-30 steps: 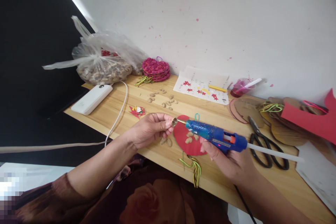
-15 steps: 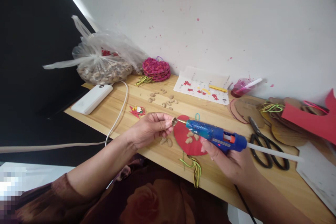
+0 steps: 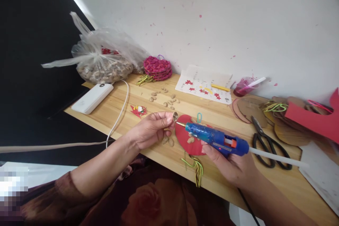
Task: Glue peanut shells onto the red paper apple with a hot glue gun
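Between the thumb and fingers of my left hand (image 3: 155,127) is a peanut shell (image 3: 175,116), its hollow side partly in view. My right hand (image 3: 233,164) grips a blue glue gun (image 3: 217,137) with a white glue stick (image 3: 278,158) out of its back. The gun's metal tip points left, just below and right of the shell. Under the gun lies a red paper disc (image 3: 182,137), partly hidden, with several peanut shells (image 3: 190,139) on it. A teal loop (image 3: 199,118) shows at its top and a green-yellow tassel (image 3: 197,169) at its bottom.
Loose peanuts (image 3: 169,103) lie behind my left hand, near red paper scraps (image 3: 138,110). A white power bank (image 3: 92,99) with cable and a plastic bag (image 3: 104,63) are left. Black scissors (image 3: 265,144), a pink-stained cup (image 3: 243,87) and red paper (image 3: 312,118) are right.
My left hand has raised and turned the shell slightly. The glue gun's tip has dropped a little to the left and now sits lower beside the shell.
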The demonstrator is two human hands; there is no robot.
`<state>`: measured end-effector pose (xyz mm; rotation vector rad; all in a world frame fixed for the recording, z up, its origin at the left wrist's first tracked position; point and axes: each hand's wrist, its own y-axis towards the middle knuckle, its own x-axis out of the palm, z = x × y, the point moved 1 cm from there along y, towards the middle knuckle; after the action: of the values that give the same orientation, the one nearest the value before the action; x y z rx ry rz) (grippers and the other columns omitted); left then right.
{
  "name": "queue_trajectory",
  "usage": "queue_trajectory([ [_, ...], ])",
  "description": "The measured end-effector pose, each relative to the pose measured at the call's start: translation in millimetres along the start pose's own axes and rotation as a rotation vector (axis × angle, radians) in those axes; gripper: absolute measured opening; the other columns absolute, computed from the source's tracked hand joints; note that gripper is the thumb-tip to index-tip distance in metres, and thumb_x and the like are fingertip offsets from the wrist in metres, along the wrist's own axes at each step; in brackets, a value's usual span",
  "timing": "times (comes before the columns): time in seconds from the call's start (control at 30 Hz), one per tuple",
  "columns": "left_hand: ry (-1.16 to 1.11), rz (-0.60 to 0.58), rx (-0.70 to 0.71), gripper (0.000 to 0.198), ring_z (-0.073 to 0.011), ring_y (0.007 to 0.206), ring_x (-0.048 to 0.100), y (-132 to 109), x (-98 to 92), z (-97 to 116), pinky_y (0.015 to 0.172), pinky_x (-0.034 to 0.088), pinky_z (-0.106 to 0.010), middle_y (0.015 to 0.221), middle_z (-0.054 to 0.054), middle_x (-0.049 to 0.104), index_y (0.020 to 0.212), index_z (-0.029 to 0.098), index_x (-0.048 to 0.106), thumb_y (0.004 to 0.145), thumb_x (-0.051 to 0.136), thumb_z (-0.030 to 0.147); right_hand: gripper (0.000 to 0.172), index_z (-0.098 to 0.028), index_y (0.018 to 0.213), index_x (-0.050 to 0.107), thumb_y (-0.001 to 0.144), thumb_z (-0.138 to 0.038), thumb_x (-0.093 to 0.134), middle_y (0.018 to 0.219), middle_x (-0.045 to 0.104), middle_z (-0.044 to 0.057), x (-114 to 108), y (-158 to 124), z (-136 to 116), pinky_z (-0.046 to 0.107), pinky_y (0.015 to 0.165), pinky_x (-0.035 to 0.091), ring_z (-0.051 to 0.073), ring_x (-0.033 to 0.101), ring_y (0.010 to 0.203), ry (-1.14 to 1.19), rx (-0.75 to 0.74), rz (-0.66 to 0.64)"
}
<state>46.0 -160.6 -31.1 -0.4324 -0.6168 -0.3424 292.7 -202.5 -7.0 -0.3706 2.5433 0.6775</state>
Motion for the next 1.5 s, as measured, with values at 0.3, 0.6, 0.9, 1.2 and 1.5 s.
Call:
queue_trajectory([
  [0.3, -0.015, -0.022, -0.04, 0.032, -0.007, 0.059, 0.053, -0.3, 3.7, -0.6, 0.058, 0.046, -0.017, 0.069, 0.0, 0.061, 0.075, 0.012, 0.07, 0.068, 0.094, 0.032, 0.021, -0.03, 0.107, 0.07, 0.09, -0.017, 0.069, 0.086, 0.072, 0.001, -0.7, 0.4, -2.0, 0.037, 0.067, 0.055, 0.022, 0.069, 0.076, 0.0, 0.038, -0.026],
  [0.6, -0.022, -0.014, -0.042, 0.03, -0.0066, 0.059, 0.053, -1.2, 2.2, -0.5, 0.058, 0.046, -0.017, 0.068, 0.0, 0.061, 0.073, 0.012, 0.069, 0.069, 0.093, 0.031, 0.013, -0.027, 0.101, 0.07, 0.09, -0.02, 0.068, 0.093, 0.075, 0.004, -0.1, 2.4, -1.8, 0.038, 0.071, 0.057, 0.026, 0.072, 0.088, -0.021, 0.037, -0.04],
  [0.9, -0.013, -0.026, -0.023, 0.03, -0.0066, 0.059, 0.053, -1.2, 1.1, -0.5, 0.059, 0.046, -0.017, 0.068, 0.0, 0.06, 0.073, 0.012, 0.068, 0.071, 0.092, 0.031, 0.007, -0.025, 0.094, 0.066, 0.091, -0.02, 0.067, 0.086, 0.072, 0.003, -0.9, 1.6, -1.6, 0.037, 0.07, 0.056, 0.023, 0.07, 0.08, -0.041, 0.013, -0.043],
  [1.2, -0.015, -0.032, -0.02, 0.03, -0.007, 0.06, 0.053, -1.7, 1.2, 0.8, 0.059, 0.047, -0.018, 0.069, 0.0, 0.06, 0.073, 0.012, 0.068, 0.071, 0.092, 0.03, 0.012, -0.026, 0.101, 0.069, 0.091, -0.019, 0.067, 0.095, 0.075, 0.005, -0.7, 1.8, 1.1, 0.039, 0.074, 0.057, 0.026, 0.072, 0.089, -0.042, 0.02, -0.039],
  [1.5, 0.0, -0.013, -0.027, 0.032, -0.0074, 0.06, 0.053, -1.9, 1.4, 1.4, 0.058, 0.047, -0.018, 0.069, -0.001, 0.06, 0.072, 0.012, 0.068, 0.068, 0.093, 0.032, 0.015, -0.029, 0.1, 0.068, 0.091, -0.017, 0.067, 0.083, 0.071, 0.001, -1.1, 3.1, -3.7, 0.035, 0.064, 0.055, 0.022, 0.069, 0.074, -0.028, 0.0, -0.018],
])
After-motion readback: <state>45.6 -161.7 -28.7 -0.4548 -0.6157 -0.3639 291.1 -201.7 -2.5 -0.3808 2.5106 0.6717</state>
